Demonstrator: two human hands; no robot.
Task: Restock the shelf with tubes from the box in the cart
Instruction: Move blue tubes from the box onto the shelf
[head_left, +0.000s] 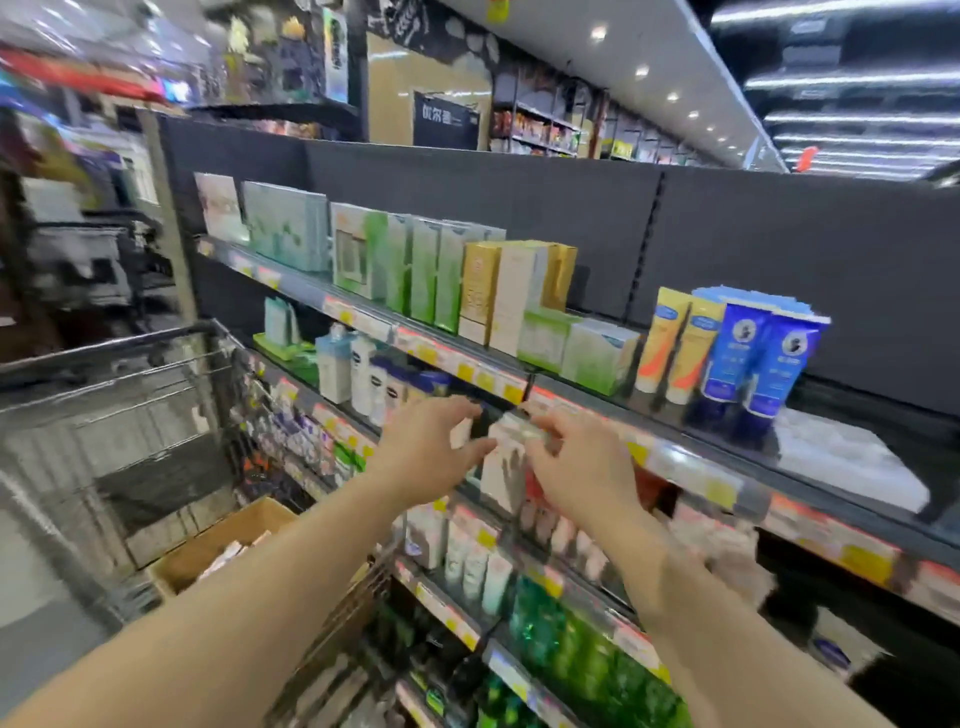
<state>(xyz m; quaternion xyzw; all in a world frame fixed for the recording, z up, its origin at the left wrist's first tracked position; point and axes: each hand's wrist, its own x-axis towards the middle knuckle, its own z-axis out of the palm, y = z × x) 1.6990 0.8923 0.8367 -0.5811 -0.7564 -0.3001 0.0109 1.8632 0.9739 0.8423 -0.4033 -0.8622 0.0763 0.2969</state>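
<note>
Both arms extended toward the shelf (691, 467). Left hand (431, 447) and right hand (576, 462) pinch a white tube (506, 470) between them, fingers curled around its top, at the shelf's front edge. Box (208, 551) sits in the cart (119, 364), lower left.

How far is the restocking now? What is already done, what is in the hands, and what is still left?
Done: white tubes already stand on the shelf row below the hands, though which were just added I cannot tell. In hand: the left hand and right hand hold a pale tube together at the shelf edge. Left: the cardboard box in the cart still shows more tubes, so the job is unfinished.
</note>
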